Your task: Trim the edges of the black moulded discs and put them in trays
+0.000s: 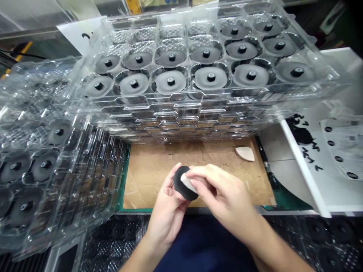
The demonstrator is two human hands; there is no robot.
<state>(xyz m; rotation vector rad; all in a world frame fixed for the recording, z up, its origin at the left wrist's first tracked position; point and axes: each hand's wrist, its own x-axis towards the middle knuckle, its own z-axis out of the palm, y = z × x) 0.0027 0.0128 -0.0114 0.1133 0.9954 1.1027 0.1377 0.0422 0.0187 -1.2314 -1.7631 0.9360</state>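
Just above the front of the cardboard sheet (153,166), my left hand (168,206) grips a round black disc (179,185) by its edge, face tilted toward me. My right hand (219,189) pinches a small white pad (187,182) and presses it against the disc's face. The fingers cover part of both pieces. A second off-white, wedge-shaped piece (245,153) lies on the cardboard to the right, apart from both hands.
A stack of clear plastic trays (181,96) holding several dark discs with central knobs stands behind the cardboard. Another tray stack (76,166) rises on the left. A black pen (266,166) and a white bin (300,166) with printed labels are at the right.
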